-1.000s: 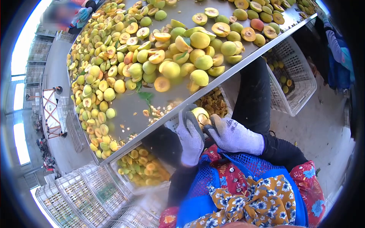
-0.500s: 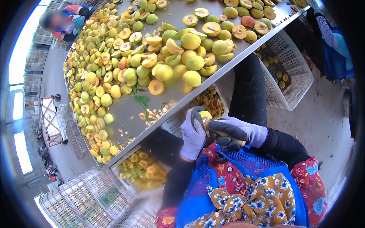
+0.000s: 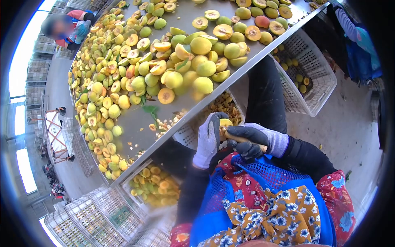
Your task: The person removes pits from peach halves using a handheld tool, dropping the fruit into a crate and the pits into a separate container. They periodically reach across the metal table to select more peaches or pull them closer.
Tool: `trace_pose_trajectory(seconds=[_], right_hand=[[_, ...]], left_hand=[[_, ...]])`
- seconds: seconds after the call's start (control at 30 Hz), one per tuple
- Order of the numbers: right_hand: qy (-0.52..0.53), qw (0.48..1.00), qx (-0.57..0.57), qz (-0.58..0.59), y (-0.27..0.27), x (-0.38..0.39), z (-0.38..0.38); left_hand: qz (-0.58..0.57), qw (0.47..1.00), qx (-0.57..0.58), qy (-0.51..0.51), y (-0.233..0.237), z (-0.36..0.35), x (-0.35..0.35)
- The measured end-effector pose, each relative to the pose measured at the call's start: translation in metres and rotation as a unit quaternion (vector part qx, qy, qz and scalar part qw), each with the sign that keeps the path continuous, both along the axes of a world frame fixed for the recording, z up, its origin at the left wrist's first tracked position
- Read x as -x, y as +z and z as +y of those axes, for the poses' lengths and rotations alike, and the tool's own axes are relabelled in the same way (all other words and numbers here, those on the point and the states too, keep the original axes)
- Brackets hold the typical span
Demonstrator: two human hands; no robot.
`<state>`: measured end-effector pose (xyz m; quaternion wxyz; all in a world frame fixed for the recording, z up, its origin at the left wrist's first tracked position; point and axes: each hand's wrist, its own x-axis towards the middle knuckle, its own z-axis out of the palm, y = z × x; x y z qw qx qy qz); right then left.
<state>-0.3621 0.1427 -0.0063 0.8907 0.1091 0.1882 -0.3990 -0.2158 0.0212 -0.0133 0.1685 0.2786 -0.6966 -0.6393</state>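
Note:
Both hands wear lilac gloves with dark grey palms and meet just below the metal table's edge. My left hand (image 3: 209, 138) is closed around a yellow fruit piece (image 3: 225, 122). Wrapped in the fingers of my right hand (image 3: 253, 140) is a tool with a wooden handle (image 3: 247, 139), its front end against the fruit; the tip is hidden. Many halved yellow-green fruits (image 3: 166, 95) lie on the metal table (image 3: 131, 119). Small pale pits (image 3: 164, 123) are scattered near its edge.
Below the hands, a crate (image 3: 187, 136) holds fruit pieces. Another container of halves (image 3: 154, 185) stands lower left, near stacked white crates (image 3: 98, 214). A white crate (image 3: 314, 94) stands at right. One person (image 3: 76, 31) is at upper left, another (image 3: 362, 49) at upper right.
The view has shifted slightly, moving the table and fruits a little left and up. My right hand has turned a little, showing more of the wooden handle. Both hands keep their hold.

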Motion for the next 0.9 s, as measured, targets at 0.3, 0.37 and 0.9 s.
trace_pose_trajectory(seconds=[0.3,0.37,0.9], right_hand=[[0.114,0.667,0.298,0.673,-0.01,-0.006,0.002],[0.089,0.454,0.376,0.803,-0.022,-0.02,0.008],[0.014,0.97,0.041,0.238,-0.013,-0.007,-0.027]], left_hand=[[-0.047,0.993,0.101,-0.026,-0.017,0.004,-0.005],[-0.019,0.968,0.247,-0.027,-0.01,0.008,-0.006],[-0.665,0.631,0.284,0.281,0.043,-0.035,-0.192]])
